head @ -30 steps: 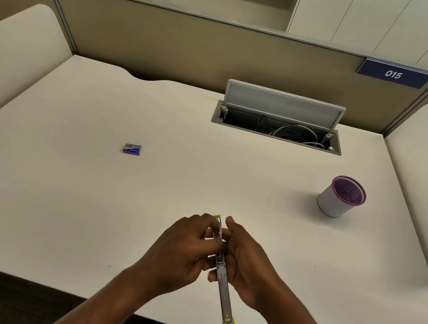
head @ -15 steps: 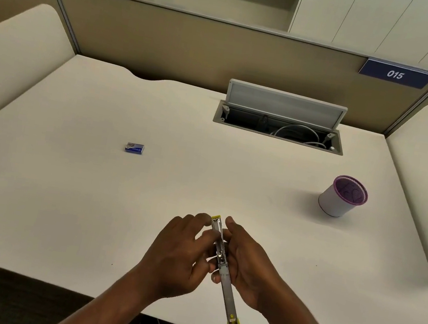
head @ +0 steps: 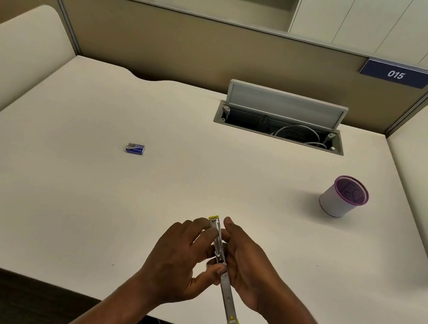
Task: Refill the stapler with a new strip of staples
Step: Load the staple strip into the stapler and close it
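A slim metal stapler [head: 228, 295] with yellow ends is swung fully open into one long line, held above the near edge of the desk. My right hand [head: 249, 268] grips its middle from the right. My left hand [head: 180, 263] pinches it from the left, fingertips on the far half and thumb near the hinge. Whether a strip of staples lies in the channel is hidden by my fingers. A small blue staple box [head: 135, 148] lies on the desk, far to the left of my hands.
A white pen cup with a purple mesh rim [head: 343, 197] stands at the right. An open cable hatch [head: 279, 130] with its grey lid raised sits at the back of the white desk [head: 62, 194]. Padded dividers flank both sides.
My left fingers have slid forward along the far half of the stapler. The stapler has stayed nearly in place between both hands.
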